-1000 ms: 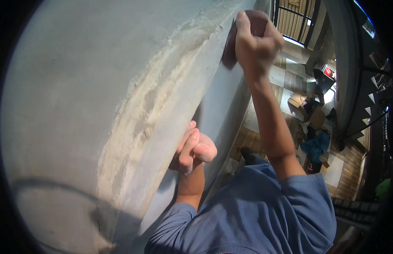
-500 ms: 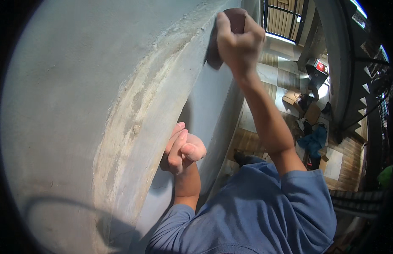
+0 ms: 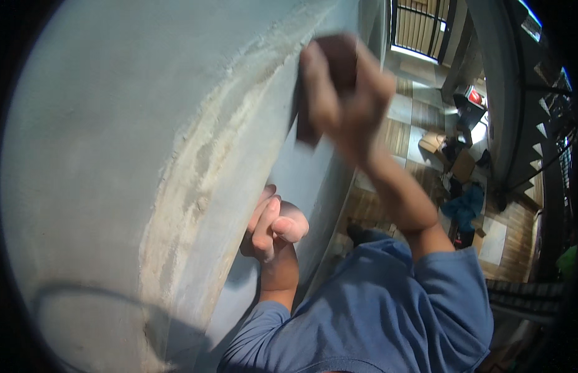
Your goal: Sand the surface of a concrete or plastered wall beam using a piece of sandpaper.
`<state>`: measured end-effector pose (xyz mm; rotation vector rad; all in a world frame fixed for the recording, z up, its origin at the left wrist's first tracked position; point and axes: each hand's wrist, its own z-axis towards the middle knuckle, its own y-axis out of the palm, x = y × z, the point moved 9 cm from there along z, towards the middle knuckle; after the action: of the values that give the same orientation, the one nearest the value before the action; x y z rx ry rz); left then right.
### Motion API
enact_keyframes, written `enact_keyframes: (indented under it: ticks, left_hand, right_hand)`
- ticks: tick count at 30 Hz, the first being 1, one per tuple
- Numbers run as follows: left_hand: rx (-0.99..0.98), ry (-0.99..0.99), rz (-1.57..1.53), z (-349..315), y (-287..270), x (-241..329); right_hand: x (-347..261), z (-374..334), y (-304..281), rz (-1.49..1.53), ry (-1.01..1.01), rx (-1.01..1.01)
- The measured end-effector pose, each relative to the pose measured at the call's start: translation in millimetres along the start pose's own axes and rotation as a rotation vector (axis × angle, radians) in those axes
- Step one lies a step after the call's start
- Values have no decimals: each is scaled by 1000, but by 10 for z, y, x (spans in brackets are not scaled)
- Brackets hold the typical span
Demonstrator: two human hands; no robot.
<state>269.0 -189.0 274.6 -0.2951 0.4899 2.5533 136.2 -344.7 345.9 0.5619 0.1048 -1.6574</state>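
Observation:
My right hand (image 3: 348, 102), blurred by motion, grips a brown folded sheet of sandpaper (image 3: 340, 59) at the upper part of a grey wall's edge (image 3: 264, 133). Its fingers and thumb straddle the sheet, and a flap hangs down on the near side of the edge. Lower along the same edge, my left hand (image 3: 276, 225) is closed, fingers curled and thumb beside them. It rests close against the edge; what lies inside its fingers, if anything, is hidden. A rough, pale plaster band (image 3: 199, 180) runs along the wall face beside the edge.
To the right, a tiled floor (image 3: 398, 133) carries a cardboard box (image 3: 432, 142), a blue plastic bag (image 3: 466, 205) and other loose things. A barred gate (image 3: 423, 28) stands at the far end. A dark curved metal structure (image 3: 510, 93) bounds the right side.
My right hand has moved down along the wall edge, toward me, with the sandpaper in it. My left hand stays closed in nearly the same place.

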Motion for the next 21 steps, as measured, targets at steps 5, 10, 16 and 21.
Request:
enact_keyframes:
  ticks: [5, 10, 16, 21]
  left_hand:
    - [0, 1, 77, 62, 164, 18]
    - [54, 37, 20, 48, 56, 86]
    - [12, 79, 33, 25, 112, 31]
    - [-24, 3, 92, -5, 112, -1]
  right_hand:
    - [-129, -59, -45, 3, -100, 4]
    - [509, 238, -225, -201, 74, 64]
    - [304, 185, -126, -89, 62, 25]
    - [-339, -138, 1, -52, -246, -145]
